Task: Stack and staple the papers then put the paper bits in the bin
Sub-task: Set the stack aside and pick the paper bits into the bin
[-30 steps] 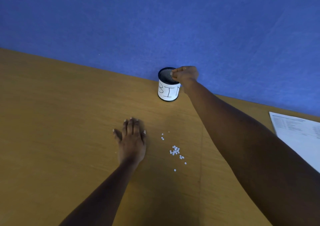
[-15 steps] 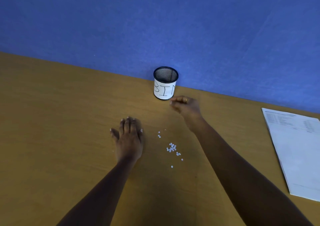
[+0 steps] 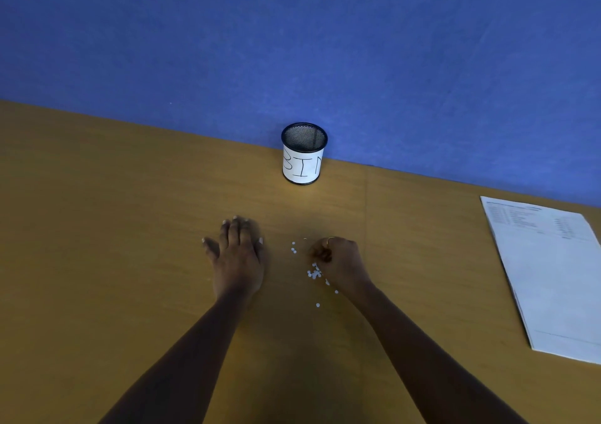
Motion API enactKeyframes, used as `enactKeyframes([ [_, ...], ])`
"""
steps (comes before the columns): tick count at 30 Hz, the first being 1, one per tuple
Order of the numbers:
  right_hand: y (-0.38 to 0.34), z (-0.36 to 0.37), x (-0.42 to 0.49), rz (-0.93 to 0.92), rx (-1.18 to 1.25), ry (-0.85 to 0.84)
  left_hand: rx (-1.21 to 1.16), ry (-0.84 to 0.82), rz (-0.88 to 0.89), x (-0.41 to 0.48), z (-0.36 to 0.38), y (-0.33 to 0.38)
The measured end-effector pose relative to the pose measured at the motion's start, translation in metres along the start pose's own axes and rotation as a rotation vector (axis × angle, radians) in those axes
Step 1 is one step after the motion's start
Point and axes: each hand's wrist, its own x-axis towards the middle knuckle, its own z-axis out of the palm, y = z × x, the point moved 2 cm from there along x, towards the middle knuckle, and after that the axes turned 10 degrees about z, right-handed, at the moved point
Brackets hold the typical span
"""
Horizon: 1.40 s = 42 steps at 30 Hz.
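Observation:
Small white round paper bits (image 3: 313, 274) lie scattered on the wooden table (image 3: 113, 228). My right hand (image 3: 340, 266) is down among them, its fingers curled and its fingertips bunched together, pinching at the bits. My left hand (image 3: 239, 254) rests flat on the table to their left, fingers straight. A black mesh cup with a white label reading BIN (image 3: 304, 153) stands upright at the table's back edge, beyond both hands. The stack of printed white papers (image 3: 553, 277) lies at the right; any staple in it is too small to see.
A blue partition wall (image 3: 292, 49) runs along the back of the table right behind the bin. A seam (image 3: 366, 212) in the tabletop runs between my right hand and the papers.
My right hand has drawn back from over the bin's mouth, down to the table, and now sits on the pile of bits. My left hand has stayed flat in place.

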Motion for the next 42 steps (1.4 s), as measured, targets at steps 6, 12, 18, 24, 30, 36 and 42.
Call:
enactKeyframes([
  [6, 0.015, -0.016, -0.004, 0.064, 0.014, 0.063, -0.017, 0.014, 0.008, 0.0, -0.001, 0.0],
  [12, 0.031, -0.028, -0.021, 0.25, -0.009, -0.143, 0.0, 0.032, 0.023, 0.0, -0.001, 0.0],
  [18, 0.026, -0.011, -0.031, 0.219, -0.096, -0.241, -0.025, 0.026, 0.025, 0.0, 0.0, 0.0],
  [24, 0.018, 0.004, -0.021, 0.2, 0.067, -0.106, -0.012, 0.034, 0.023, 0.0, -0.001, 0.0],
  [30, 0.004, 0.017, -0.001, 0.173, 0.257, -0.016, -0.012, 0.06, 0.027, 0.001, 0.002, -0.001],
  [36, -0.006, 0.021, 0.022, 0.106, 0.284, 0.025, 0.004, 0.018, 0.027, 0.0, -0.001, 0.001],
  [42, 0.005, 0.005, 0.01, 0.067, 0.221, -0.102, 0.009, -0.004, 0.025, 0.0, 0.0, -0.001],
])
